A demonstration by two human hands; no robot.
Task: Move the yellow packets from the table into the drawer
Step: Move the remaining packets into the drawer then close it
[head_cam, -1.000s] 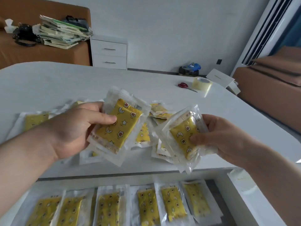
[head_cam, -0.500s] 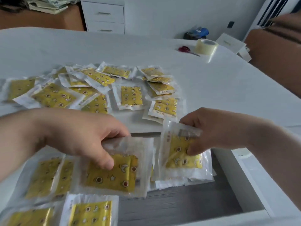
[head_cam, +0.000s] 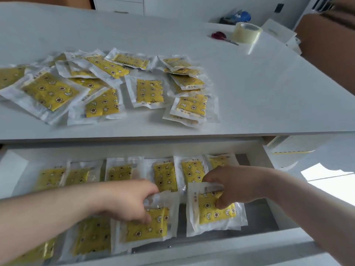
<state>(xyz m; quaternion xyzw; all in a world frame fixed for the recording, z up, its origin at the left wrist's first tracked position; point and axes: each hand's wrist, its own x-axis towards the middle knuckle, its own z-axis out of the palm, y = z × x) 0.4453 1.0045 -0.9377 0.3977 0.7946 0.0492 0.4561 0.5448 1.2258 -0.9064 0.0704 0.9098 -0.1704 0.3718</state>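
Several yellow packets (head_cam: 149,91) in clear wrappers lie scattered on the white table (head_cam: 259,93). Below its front edge the drawer (head_cam: 257,248) stands pulled out, with a back row of packets (head_cam: 165,175) and more at the front left. My left hand (head_cam: 130,200) grips one packet (head_cam: 151,225) low inside the drawer's front row. My right hand (head_cam: 232,186) pinches another packet (head_cam: 215,214) just to the right of it, over the grey drawer floor.
A roll of clear tape (head_cam: 246,32) and red-handled scissors (head_cam: 221,36) sit at the table's far right. A white cabinet (head_cam: 126,4) stands behind the table. Brown furniture (head_cam: 330,39) is at the right edge.
Both hands have carried their packets from above the table down into the drawer. My view has tilted downward, so the whole open drawer shows.
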